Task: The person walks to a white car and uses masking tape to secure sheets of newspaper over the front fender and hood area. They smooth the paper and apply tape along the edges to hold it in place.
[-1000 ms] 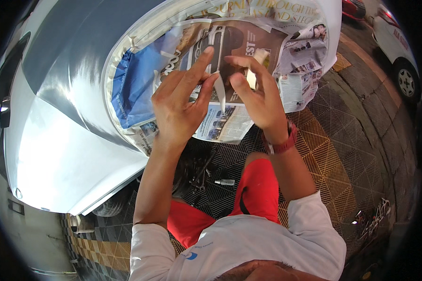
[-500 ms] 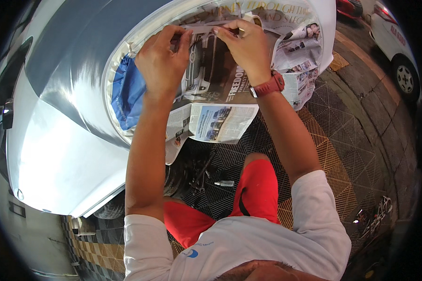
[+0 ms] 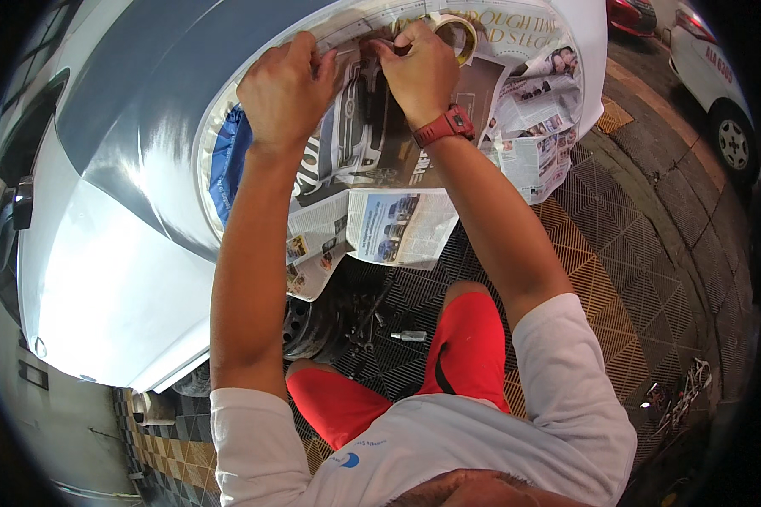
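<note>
A newspaper sheet (image 3: 397,221) with a car picture hangs across the opening in the car's pale body, its lower part folded and dangling. My left hand (image 3: 286,95) is closed at the sheet's upper edge, thumb against bent fingers. Close by on the right, my right hand (image 3: 420,74), a red watch (image 3: 446,127) on its wrist, pinches the same edge; the exact grip of both is partly hidden. A roll of masking tape (image 3: 465,40) shows just beside the right hand's knuckles. Blue sheeting (image 3: 228,160) covers the opening's left side.
More newspaper (image 3: 528,127) lines the opening on the right. The glossy car body (image 3: 118,262) fills the left. Below lie a wheel (image 3: 309,325), metal tools (image 3: 364,325) and a small clear bottle (image 3: 409,336) on floor tiles. A white car (image 3: 719,93) stands far right.
Both hands have shifted slightly left and up along the sheet's upper edge. The tape roll shows more fully beside my right hand, and less of the blue sheeting shows.
</note>
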